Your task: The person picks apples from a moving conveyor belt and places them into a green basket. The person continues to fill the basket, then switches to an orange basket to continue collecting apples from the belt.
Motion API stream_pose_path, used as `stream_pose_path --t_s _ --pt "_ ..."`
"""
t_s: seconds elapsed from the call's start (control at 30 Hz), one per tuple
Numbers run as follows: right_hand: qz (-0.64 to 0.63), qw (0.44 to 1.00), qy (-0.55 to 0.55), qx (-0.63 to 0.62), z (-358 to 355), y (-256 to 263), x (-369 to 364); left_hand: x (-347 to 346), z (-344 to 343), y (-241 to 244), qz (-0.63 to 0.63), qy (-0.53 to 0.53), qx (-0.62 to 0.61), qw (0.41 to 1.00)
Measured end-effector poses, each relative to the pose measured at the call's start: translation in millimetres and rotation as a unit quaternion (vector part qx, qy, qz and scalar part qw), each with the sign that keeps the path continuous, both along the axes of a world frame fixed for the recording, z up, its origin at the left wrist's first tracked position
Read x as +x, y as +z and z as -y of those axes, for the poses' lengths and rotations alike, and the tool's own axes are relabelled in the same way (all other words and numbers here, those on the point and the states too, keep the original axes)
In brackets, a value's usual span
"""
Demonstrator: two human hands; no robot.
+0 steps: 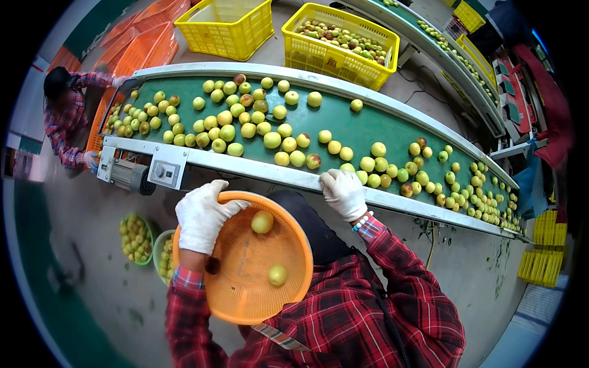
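My left hand (200,218), in a white knitted glove, grips the rim of an orange perforated plastic basket (239,313) at my lap. Two yellow-green fruits, one of them a jujube-like fruit (262,222), lie in it, and a dark reddish one is partly hidden by my wrist. My right hand (343,193), gloved too, rests with curled fingers on the near metal rail of a green conveyor belt (331,119). Whether anything is inside those fingers cannot be seen. Many green, yellow and reddish fruits are spread along the belt, some right beside my right hand.
A person (69,115) in a plaid shirt works at the belt's left end. Beyond the belt stand a yellow crate (340,64) of fruit, another yellow crate (225,37) and orange crates (147,50). A green-rimmed basket (149,248) of fruit sits on the floor. A motor (129,175) hangs under the near rail.
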State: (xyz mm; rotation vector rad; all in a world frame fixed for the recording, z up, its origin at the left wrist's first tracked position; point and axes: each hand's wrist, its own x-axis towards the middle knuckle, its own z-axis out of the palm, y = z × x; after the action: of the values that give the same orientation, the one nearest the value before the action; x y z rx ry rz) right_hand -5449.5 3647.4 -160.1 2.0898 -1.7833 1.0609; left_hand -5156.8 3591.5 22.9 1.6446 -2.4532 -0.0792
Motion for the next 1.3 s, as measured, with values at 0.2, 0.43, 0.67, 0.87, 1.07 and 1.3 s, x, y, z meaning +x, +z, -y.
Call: stream_pose_path --t_s 0.2,0.43,0.67,0.87,1.07,1.3 --pt "0.005 1.0 -0.007 -0.006 -15.0 -6.1 -18.4 -31.9 -11.9 -4.6 -0.034 -0.04 0.017 0.998" --pt "0.01 1.0 -0.002 0.014 -29.2 -4.7 -35.1 -65.1 -33.6 -3.3 -0.027 -0.095 0.007 0.995" --pt "0.019 1.0 0.007 0.003 -45.9 -4.9 -51.3 -94.4 -64.8 6.9 -0.045 -0.075 0.004 0.996" --pt "0.057 0.998 0.025 -0.011 -59.1 -3.5 -66.0 -127.8 -98.4 38.3 -0.085 -0.143 -0.048 0.985" --pt "0.164 0.983 -0.057 -0.054 -119.5 7.8 -79.7 -153.3 -113.8 37.3 0.033 -0.066 0.05 0.996" --pt "0.222 0.963 -0.15 -0.007 -112.5 -1.6 -190.9 -175.2 -120.4 26.6 -0.011 -0.014 0.088 0.996"
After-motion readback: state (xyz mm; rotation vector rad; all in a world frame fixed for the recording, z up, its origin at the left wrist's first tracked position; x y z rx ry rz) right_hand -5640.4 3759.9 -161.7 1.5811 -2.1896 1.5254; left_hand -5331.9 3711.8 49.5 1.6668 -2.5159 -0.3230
